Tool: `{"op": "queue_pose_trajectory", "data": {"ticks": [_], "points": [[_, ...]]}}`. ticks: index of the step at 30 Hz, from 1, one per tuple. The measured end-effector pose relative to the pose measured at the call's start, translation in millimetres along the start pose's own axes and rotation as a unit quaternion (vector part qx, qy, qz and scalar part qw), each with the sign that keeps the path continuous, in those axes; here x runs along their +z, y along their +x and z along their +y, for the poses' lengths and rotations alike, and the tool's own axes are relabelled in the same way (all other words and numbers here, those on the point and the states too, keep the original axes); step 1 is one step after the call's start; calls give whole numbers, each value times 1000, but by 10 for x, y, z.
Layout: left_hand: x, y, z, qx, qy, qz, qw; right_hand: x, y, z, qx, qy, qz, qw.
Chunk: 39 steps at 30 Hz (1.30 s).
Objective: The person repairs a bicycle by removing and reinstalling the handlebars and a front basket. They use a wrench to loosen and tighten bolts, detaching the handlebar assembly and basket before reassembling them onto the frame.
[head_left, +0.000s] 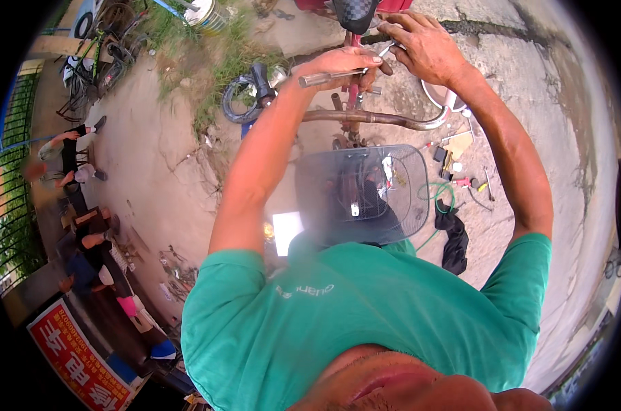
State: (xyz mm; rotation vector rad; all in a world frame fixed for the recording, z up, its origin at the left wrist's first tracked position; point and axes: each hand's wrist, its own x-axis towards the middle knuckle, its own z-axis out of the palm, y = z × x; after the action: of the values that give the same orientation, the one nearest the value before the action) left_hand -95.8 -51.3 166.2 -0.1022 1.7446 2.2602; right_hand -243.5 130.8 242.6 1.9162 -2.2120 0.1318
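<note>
My left hand [338, 63] is closed round a slim metal hand tool with a grey handle [321, 79], which sticks out to the left. Its exact kind cannot be made out. My right hand [430, 51] is beside it on the right, fingers bent and thumb close to a small silvery piece [387, 49] between the hands. What its fingers grip is hidden. Both hands are over a red bicycle frame [353, 92], just nearer than the dark checkered saddle [355, 14]. The bicycle's worn handlebar [372, 117] curves across below my hands, with a black mesh basket [362, 195] nearest me.
Tools and small parts [454, 164], a green hose [442, 195] and a black cloth [454, 240] lie on the ground at right. A coiled tube [241, 99] lies at left. Seated people [67, 154], parked bicycles [102, 58] and a red sign [78, 356] are farther left.
</note>
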Motion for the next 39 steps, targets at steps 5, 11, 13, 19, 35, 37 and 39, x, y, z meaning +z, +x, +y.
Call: {"op": "queue_pose_trajectory", "data": {"ticks": [5, 11, 13, 19, 35, 37, 39], "points": [[61, 43, -200, 22, -151, 74, 986, -161, -212, 24, 16, 2, -59, 998], [246, 272, -675, 69, -294, 240, 923, -794, -372, -814, -15, 80, -114, 990], [404, 310, -606, 73, -275, 272, 919, -741, -285, -954, -56, 165, -66, 983], [334, 82, -800, 117, -101, 256, 954, -241, 678, -1080, -101, 134, -42, 985], [370, 131, -727, 106, -142, 214, 961, -143, 1101, -62, 56, 208, -209, 954], [387, 114, -710, 109, -157, 190, 963, 135, 890, 210, 49, 106, -133, 984], [381, 100, -735, 116, -157, 203, 960, 247, 781, 332, 54, 38, -139, 988]]}}
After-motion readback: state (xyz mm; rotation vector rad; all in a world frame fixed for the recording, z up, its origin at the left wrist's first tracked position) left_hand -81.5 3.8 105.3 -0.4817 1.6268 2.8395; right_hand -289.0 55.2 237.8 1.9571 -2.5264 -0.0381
